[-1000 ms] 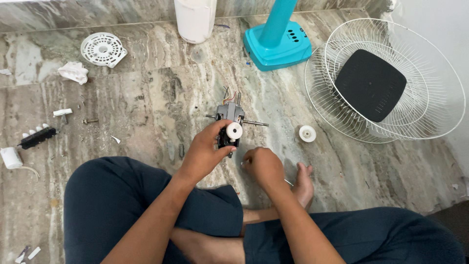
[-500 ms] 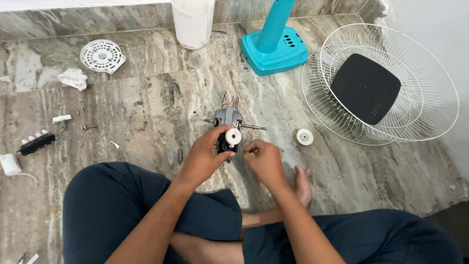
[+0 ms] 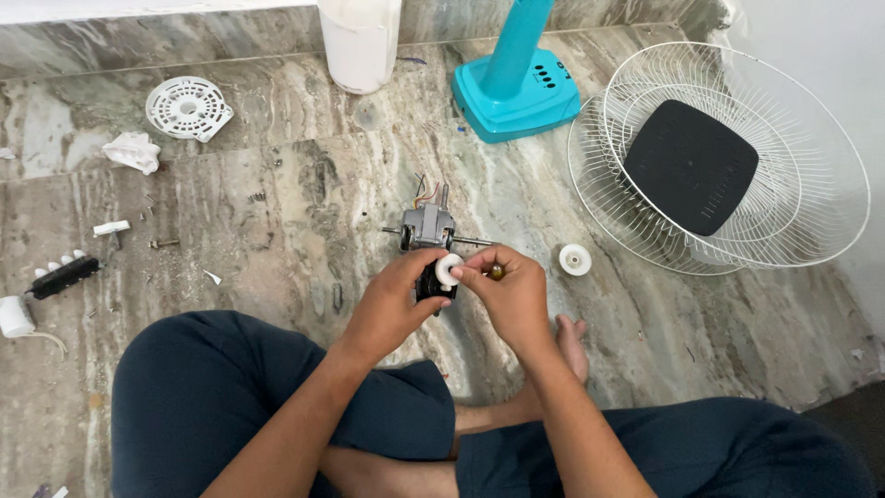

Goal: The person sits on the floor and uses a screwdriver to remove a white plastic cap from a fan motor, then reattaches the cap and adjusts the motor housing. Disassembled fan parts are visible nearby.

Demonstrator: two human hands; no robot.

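I see both hands meeting at the centre of the frame over a small fan motor (image 3: 430, 228) that sits on the marble floor (image 3: 277, 203). My left hand (image 3: 392, 304) is wrapped around the motor's dark lower end, steadying it. My right hand (image 3: 510, 293) pinches a small white round part (image 3: 447, 268) against that end, fingertips closed on its rim, and something small and dark-yellowish shows between its fingers (a tool tip or screw, I cannot tell which).

As I judge it, the fan is well apart already. The wire guard (image 3: 719, 157) lies at the right of the frame with a black square piece (image 3: 691, 166) resting in it, the teal stand (image 3: 516, 88) sits at upper centre beside a white bucket (image 3: 359, 41), and a round white grille cover (image 3: 189, 108) lies at upper left. A second white cap (image 3: 575, 259) rests on the floor just right of my hands. Loose screws, a crumpled cloth (image 3: 132, 150) and a black switch strip (image 3: 63, 274) are scattered at the left. The motor's wires stick up bare, so the motor itself looks like the part in hand.
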